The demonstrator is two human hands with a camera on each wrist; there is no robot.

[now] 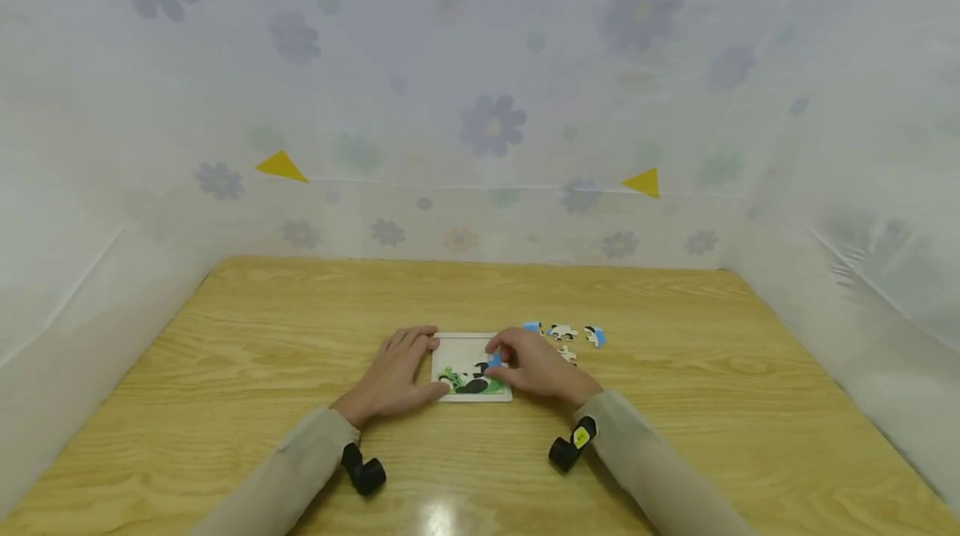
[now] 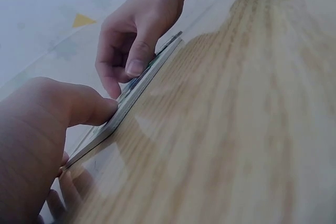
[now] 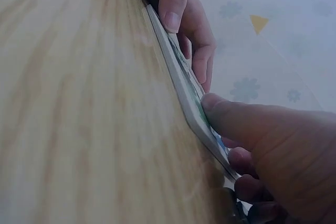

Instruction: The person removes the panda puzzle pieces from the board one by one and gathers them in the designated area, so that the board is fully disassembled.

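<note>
- Puzzle board flat on wooden table, near the front-middle, between both hands; lower part already filled with green and black picture.
- Left hand resting at board's left edge, fingers straight and relaxed, thumb pressed against the near edge; gripping nothing.
- Right hand over board's right side, fingers curled, pinching small blue puzzle piece just above the board surface.
- Loose pieces in a short row on table, just right of and behind right hand.
- Flowered white sheeting around the table.
</note>
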